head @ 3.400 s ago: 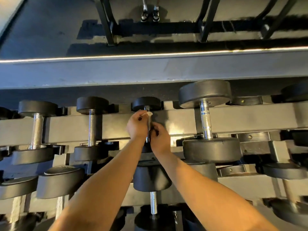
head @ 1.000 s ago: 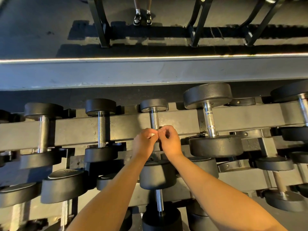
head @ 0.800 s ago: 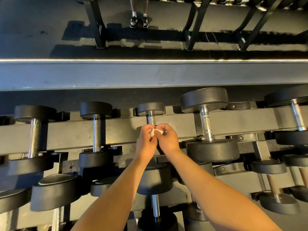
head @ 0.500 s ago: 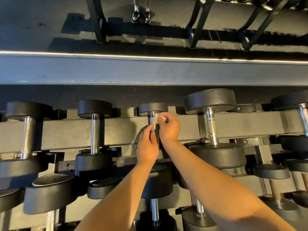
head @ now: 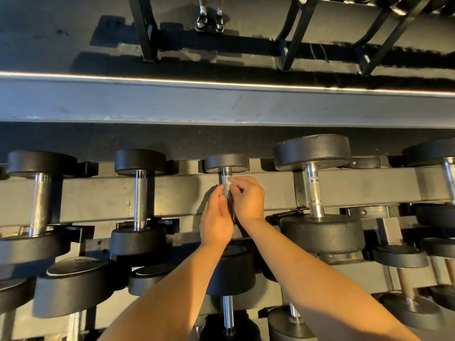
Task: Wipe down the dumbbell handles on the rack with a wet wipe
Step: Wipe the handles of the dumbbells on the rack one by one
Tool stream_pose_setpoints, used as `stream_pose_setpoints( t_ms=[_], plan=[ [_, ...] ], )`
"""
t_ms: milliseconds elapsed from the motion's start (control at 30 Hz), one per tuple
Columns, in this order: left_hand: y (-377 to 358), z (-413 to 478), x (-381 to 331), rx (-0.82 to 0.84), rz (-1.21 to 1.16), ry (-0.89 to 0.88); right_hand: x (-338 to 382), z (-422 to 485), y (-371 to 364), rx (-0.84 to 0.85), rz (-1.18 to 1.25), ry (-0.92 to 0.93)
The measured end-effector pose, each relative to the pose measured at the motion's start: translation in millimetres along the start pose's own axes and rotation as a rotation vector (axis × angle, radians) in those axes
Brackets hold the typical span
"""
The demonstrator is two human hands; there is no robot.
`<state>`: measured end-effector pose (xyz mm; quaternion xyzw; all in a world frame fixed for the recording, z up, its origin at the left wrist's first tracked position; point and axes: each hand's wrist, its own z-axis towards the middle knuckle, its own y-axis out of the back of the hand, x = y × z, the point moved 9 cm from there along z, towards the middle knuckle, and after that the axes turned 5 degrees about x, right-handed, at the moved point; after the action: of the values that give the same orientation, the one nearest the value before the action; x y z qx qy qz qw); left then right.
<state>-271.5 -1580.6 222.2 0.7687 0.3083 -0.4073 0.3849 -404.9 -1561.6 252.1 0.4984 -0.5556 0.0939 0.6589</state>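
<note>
A small black dumbbell (head: 226,163) lies across the top rail of the rack (head: 172,198), its chrome handle (head: 225,174) running toward me. My right hand (head: 248,199) pinches a small white wet wipe (head: 228,183) against the upper part of that handle. From the left side, my left hand (head: 216,217) is on the handle just below the wipe, fingers alongside it. The lower half of the handle and the near head are hidden behind both hands.
More dumbbells sit on the top rail: two to the left (head: 140,190) (head: 40,195) and a larger one to the right (head: 314,188). Lower tiers hold several more (head: 229,279). Beyond the rack lie a grey ledge (head: 221,102), black frames and a person's shoes (head: 209,20).
Both hands slid up the handle from its lower part toward the far head. The right hand carried the wipe upward; it now presses it near the top of the handle.
</note>
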Motion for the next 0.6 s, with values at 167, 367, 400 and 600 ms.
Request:
stream_pose_setpoints(
  t_ms=[167,367,400,600],
  plan=[
    [0.4,1.3,5.7,0.028,0.039,0.054,14.0,5.6,-5.7,-0.073,0.0,0.045],
    [1.9,-1.0,1.7,0.029,-0.006,0.061,0.6,-13.5,-8.2,0.04,-0.057,0.021],
    [1.7,-1.5,0.7,0.029,-0.001,0.059,-1.8,-14.4,-6.8,0.041,-0.058,0.0],
    [1.1,-1.7,0.8,0.032,0.029,0.046,-6.5,3.4,0.0,-0.086,0.198,-0.196]
  ],
)
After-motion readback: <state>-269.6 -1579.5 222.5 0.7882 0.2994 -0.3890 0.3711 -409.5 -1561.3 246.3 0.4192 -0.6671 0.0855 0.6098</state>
